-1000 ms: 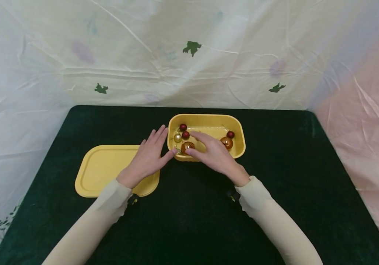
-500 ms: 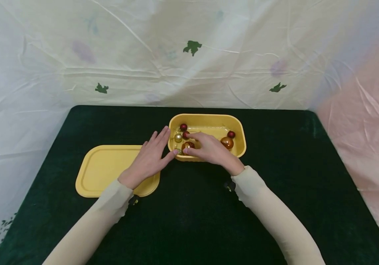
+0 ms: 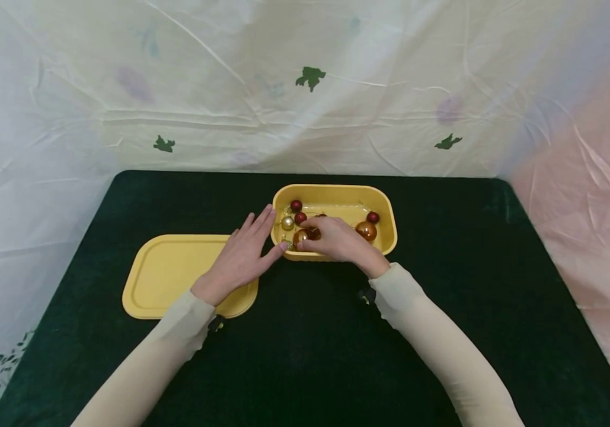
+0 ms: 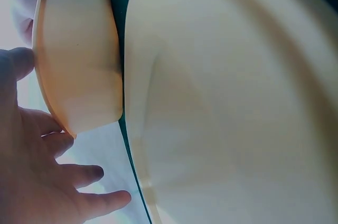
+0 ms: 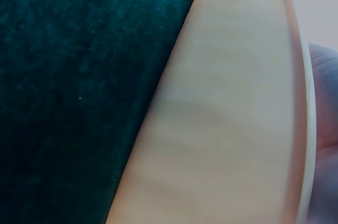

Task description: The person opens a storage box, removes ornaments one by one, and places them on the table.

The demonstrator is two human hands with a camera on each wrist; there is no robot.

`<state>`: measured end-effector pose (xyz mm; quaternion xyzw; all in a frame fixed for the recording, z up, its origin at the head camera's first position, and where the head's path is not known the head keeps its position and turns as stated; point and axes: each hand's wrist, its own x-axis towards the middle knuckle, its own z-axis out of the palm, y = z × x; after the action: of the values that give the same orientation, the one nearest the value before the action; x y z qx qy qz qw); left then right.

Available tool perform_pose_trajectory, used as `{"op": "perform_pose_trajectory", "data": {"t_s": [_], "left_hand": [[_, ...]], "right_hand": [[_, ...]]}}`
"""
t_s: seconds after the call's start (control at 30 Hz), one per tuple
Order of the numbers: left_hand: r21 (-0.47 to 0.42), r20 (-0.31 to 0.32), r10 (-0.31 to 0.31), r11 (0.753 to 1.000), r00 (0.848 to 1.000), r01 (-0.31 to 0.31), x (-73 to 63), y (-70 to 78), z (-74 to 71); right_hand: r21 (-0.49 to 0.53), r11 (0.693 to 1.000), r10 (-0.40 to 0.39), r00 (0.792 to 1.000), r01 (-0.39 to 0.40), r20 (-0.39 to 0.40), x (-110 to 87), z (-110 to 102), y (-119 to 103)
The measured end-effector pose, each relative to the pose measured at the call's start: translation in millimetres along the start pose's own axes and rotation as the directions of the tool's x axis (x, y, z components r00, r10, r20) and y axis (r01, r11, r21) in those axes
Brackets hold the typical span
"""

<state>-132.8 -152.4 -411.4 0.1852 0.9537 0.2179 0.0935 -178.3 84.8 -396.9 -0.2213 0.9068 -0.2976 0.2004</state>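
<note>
A yellow rectangular box (image 3: 339, 257) holds several shiny baubles. At its left end are a dark red bauble (image 3: 296, 206), another below it and a pale gold bauble (image 3: 287, 223). My left hand (image 3: 238, 255) has its fingers spread against the box's left end, thumb at the front left corner. My right hand (image 3: 339, 238) reaches in over the front wall; its thumb and fingers curl round an amber bauble (image 3: 300, 237), partly hidden by the hand. A second amber bauble (image 3: 366, 231) and a red bauble (image 3: 373, 217) lie at the right end.
A yellow lid (image 3: 171, 276) lies flat left of the box, partly under my left wrist. Dark green cloth (image 3: 305, 356) covers the table. A pale patterned curtain (image 3: 219, 83) hangs behind it.
My right hand has moved slightly left and down into the box, its thumb and fingers closing in around the amber bauble. The left hand stays at the box's left end.
</note>
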Motion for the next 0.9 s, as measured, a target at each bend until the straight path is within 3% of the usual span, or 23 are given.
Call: {"op": "perform_pose_trajectory", "data": {"t_s": [0.2, 0.4, 0.63, 0.9], "left_hand": [[-0.012, -0.003, 0.008, 1.0, 1.0, -0.008, 1.0, 0.7, 2.1], [-0.021, -0.008, 0.016, 1.0, 1.0, -0.016, 1.1, 0.4, 2.5], [-0.026, -0.015, 0.021, 0.999, 1.0, -0.021, 0.0, 0.0, 1.9], [-0.03, -0.011, 0.017, 0.999, 1.0, -0.018, -0.4, 2.2, 1.6]], "right_hand": [[0.032, 0.999, 0.01, 1.0, -0.01, -0.007, -3.9, 0, 2], [0.1, 0.995, 0.017, 0.996, -0.008, -0.09, -14.8, -2, 1], [0.148, 0.988, -0.01, 0.976, 0.043, -0.218, -37.1, -7, -2], [0.218, 0.974, 0.016, 0.952, 0.054, -0.305, -65.8, -21, -1]]}}
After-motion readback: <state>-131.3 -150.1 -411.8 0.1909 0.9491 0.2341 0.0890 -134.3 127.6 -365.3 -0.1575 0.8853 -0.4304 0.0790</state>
